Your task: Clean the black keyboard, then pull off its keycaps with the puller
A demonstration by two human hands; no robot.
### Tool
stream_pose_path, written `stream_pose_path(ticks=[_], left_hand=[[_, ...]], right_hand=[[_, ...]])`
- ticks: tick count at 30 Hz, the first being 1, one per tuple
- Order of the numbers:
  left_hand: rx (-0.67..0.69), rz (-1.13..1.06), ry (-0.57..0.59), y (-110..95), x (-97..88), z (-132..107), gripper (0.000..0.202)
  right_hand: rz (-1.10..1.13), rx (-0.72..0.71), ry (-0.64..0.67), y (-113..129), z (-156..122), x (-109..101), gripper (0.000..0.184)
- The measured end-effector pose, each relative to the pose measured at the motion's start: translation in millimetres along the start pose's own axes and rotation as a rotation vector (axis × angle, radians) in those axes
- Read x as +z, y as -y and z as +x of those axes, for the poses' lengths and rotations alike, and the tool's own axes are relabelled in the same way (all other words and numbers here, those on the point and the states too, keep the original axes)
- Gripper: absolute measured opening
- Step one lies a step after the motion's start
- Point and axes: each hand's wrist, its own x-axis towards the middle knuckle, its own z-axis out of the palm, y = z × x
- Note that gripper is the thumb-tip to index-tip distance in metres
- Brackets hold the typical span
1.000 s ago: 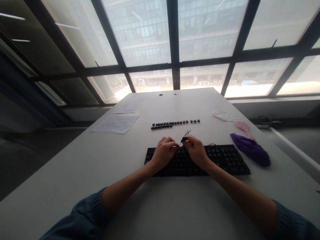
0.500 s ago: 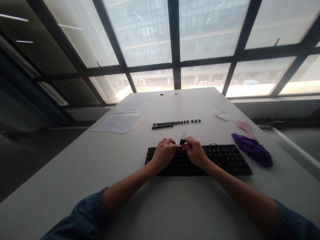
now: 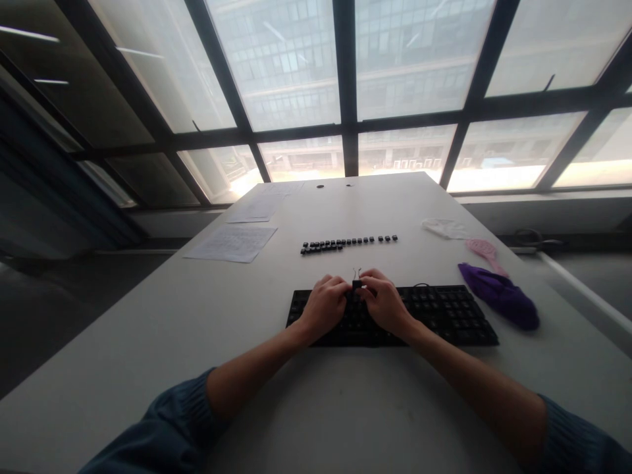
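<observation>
Over the top rows of a black keyboard (image 3: 457, 316), my right hand (image 3: 385, 301) pinches a small black binder clip (image 3: 356, 285). Its two thin wire handles point up and away from me. My left hand (image 3: 323, 304) is closed beside the clip's left side, its fingertips meeting there. What those fingertips hold is hidden. The clip's lower edge is down at the keys, but its contact with them is too small to make out. Behind the keyboard, several loose black keycaps (image 3: 354, 241) lie in two rows, the nearer one shorter.
Printed sheets of paper (image 3: 232, 243) lie at the left of the white table (image 3: 197, 296). To the right are a clear plastic bag (image 3: 444, 228), a pink hairbrush (image 3: 481, 248) and a purple cloth pouch (image 3: 498, 296). Windows (image 3: 296, 66) stand beyond the far edge.
The binder clip has moved down and slightly left, closer to the keys, with its handles lower. Both hands stay over the keyboard, the left fingers more curled. The keycap rows look the same.
</observation>
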Motion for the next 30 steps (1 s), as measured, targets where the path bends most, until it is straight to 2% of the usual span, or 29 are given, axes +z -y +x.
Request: stream_pose_path(ticks=[5, 10, 16, 23, 30], left_hand=[[0.008, -0.015, 0.013, -3, -3.2, 1, 0.021], [0.038, -0.101, 0.065, -3, -2.7, 1, 0.005], [0.027, -0.153, 0.117, 7, 5.6, 3, 0.007], [0.064, -0.031, 0.063, -3, 12.0, -1, 0.011], [0.048, 0.032, -0.012, -8, 12.4, -3, 0.008]], right_hand=[[-0.033, 0.002, 0.053, -2, 0, 1, 0.013], [-0.038, -0.003, 0.012, 0, -1, 1, 0.024], [0.041, -0.047, 0.040, 1, -2, 1, 0.022], [0.078, -0.060, 0.026, 1, -2, -1, 0.018], [0.012, -0.023, -0.076, 2, 0, 0, 0.016]])
